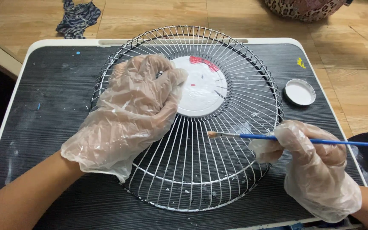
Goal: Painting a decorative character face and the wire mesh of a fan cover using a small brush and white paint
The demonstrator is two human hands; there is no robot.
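- Fan guard (201, 170), centre of frame: thin metal wire, whitish coat, patchy; centre disc (201, 91) smooth, matt white.
- Gloves on left hand (133, 113) and right hand (316, 166): thin clear plastic film, crinkled, glossy.
- Brush (277, 138), right of centre: glossy blue handle, pale bristles.
- Table top (52, 102): dark ribbed matt surface, paint-flecked, smooth white plastic rim.
- Lid (300, 92), upper right: smooth white.
- Floor (354, 47), top: wood-look, slight sheen.
- Rag (78, 17), upper left: striped cloth.

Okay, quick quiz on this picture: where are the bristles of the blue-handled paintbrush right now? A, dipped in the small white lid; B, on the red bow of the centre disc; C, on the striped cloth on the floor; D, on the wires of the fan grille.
D: the right hand holds the paintbrush with its bristles against the fan grille wires, below the white centre disc.
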